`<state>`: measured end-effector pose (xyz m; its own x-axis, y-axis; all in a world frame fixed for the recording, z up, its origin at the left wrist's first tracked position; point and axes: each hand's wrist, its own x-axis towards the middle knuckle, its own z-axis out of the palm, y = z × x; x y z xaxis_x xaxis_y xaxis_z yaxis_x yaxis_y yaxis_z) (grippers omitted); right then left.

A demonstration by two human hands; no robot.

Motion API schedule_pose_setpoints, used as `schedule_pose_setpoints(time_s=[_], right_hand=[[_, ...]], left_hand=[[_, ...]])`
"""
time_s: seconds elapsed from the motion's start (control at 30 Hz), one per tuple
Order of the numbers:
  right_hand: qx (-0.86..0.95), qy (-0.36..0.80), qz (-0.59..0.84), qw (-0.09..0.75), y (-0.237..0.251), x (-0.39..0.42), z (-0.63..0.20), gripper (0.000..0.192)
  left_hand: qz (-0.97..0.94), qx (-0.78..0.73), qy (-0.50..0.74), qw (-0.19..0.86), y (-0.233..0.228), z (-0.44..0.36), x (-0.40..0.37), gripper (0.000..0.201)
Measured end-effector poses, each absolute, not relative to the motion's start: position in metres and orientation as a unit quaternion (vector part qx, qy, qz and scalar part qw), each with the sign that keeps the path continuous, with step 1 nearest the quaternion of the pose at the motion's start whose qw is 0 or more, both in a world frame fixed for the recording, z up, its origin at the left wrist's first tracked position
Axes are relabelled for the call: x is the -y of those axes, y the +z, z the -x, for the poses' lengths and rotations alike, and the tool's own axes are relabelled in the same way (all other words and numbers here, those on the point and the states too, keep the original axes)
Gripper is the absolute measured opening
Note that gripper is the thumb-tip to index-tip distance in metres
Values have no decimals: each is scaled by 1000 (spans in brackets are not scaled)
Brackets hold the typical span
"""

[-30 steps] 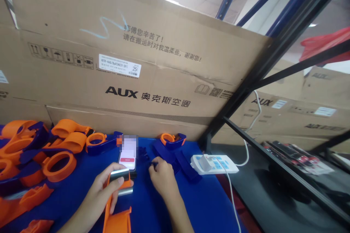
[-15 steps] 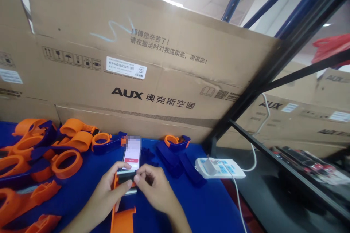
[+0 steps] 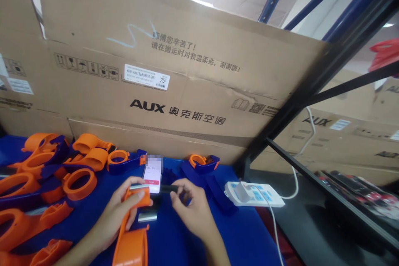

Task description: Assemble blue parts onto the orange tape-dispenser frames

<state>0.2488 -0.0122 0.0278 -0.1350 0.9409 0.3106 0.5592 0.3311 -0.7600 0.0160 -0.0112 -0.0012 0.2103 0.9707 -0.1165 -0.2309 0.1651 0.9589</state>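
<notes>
In the head view, the person's left hand is wrapped around the upper end of an orange tape-dispenser body, thumb laid over the front and fingers behind it, so the grip is clamped on that part; the body runs from the hand down to the near edge of the picture, left of centre. At its top, just beside the thumb, sits a thin toothed metal blade. The right hand is just to the right, its thumb and forefinger pinched together on a small black piece held level between the two hands, its left end close to the blade; whether it touches the orange body cannot be told. Directly behind the hands a phone lies on the blue table cover, its screen lit with a red bar, and a small metal plate lies on the cover under the hands. On the far left lies a heap of orange and dark blue dispenser parts, rings and handles mixed. To the right of the phone are loose dark blue parts and one assembled orange and blue piece. Farther right a white power strip rests at the cover's edge, its cable running toward the near side. A large cardboard box marked AUX stands along the far side, with a dark metal rack on the right.
</notes>
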Motion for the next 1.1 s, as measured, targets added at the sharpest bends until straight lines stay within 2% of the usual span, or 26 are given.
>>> schedule_pose_setpoints(time_s=[0.1, 0.3, 0.57, 0.83, 1.0, 1.1], right_hand=[[720, 189, 562, 360, 30, 10, -265, 11], [764, 239, 564, 204, 25, 13, -268, 14], [775, 230, 575, 130, 20, 14, -252, 15], [789, 232, 543, 167, 12, 13, -239, 31], [778, 221, 537, 240, 22, 13, -239, 12], [762, 247, 512, 309, 26, 13, -236, 17]], left_hand=[[-398, -408, 493, 657, 0, -8, 3, 48], [-391, -411, 494, 659, -3, -6, 1, 50], [-426, -406, 488, 644, -5, -9, 5, 46], [-448, -411, 485, 629, -6, -8, 8, 43], [-508, -429, 445, 600, -9, -11, 6, 43], [-525, -439, 421, 595, -16, -15, 4, 47]])
